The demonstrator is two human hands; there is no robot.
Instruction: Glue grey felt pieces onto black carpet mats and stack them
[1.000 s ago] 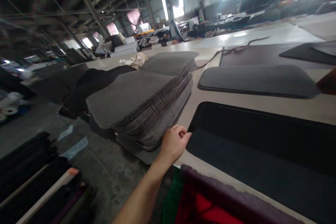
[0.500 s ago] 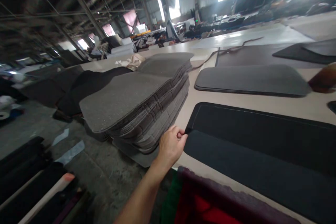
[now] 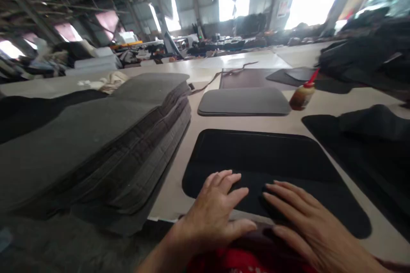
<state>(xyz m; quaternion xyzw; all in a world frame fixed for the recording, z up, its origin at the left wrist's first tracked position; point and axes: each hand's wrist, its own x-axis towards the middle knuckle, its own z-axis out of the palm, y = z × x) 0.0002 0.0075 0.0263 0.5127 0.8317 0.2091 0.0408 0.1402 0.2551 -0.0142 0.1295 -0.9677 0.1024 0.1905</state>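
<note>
Prob. at smoothing step, w/ L hand [image 3: 215, 208] and R hand [image 3: 312, 218] spread loosely, gripping nothing, over near part of black mat [image 3: 256, 151], flat on worktop [image 3: 174, 194]. Can't confirm R contact (blur). Next, need light, even press.

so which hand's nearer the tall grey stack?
Left. The left hand is right of the grey stack, apart from it, at the black panel's near edge; the right hand is farther right along that edge.

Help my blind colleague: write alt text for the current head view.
Two open hands over the near edge of a black panel on a pale table. A thick gray stack stands left; beyond the panel are gray sheets and a red-tipped bottle.
</note>
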